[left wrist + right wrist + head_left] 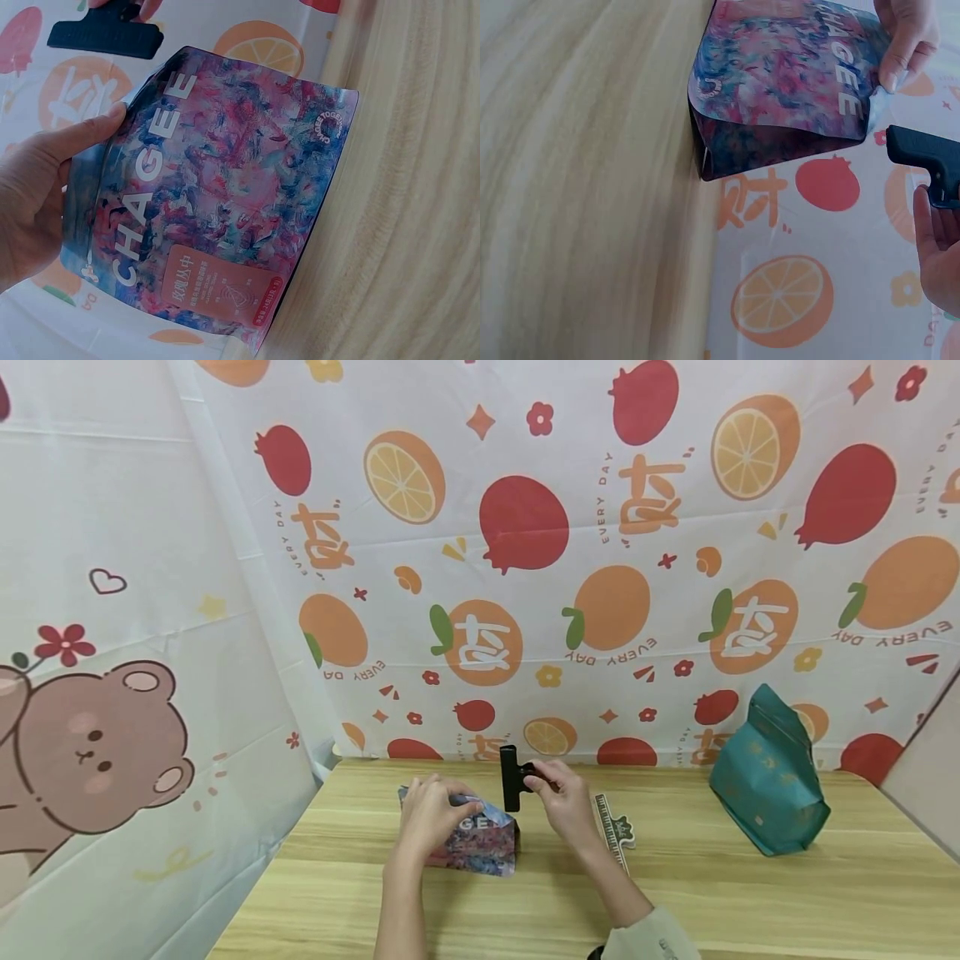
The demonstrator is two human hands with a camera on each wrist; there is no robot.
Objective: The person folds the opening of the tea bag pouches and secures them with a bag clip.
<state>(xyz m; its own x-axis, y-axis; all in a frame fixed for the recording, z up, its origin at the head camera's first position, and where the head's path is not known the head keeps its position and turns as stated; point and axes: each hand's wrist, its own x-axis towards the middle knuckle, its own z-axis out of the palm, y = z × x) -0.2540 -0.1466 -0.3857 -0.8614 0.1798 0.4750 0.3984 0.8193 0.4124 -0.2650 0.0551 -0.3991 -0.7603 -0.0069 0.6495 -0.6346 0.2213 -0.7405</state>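
Note:
A pink, blue and purple pouch (pixel 483 853) with white CHAGEE lettering stands on the table. My left hand (pixel 433 817) pinches its top edge, which is folded over, with the thumb (pixel 101 127) on the printed front. To the right, my right hand (pixel 567 802) holds a black bulldog clip (pixel 511 783) by its handles. The clip's long bar stands nearly upright in the head view, close to the pouch's right end. In the right wrist view a gap shows between the clip (pixel 924 150) and the pouch (pixel 780 75).
A second clip (pixel 613 833), pale with a ruler-like pattern and a dark figure, lies on the wooden table (pixel 720 910) just right of my right hand. Farther right stands a teal pouch (pixel 772 785). A fruit-printed cloth (pixel 592 693) hangs behind the table.

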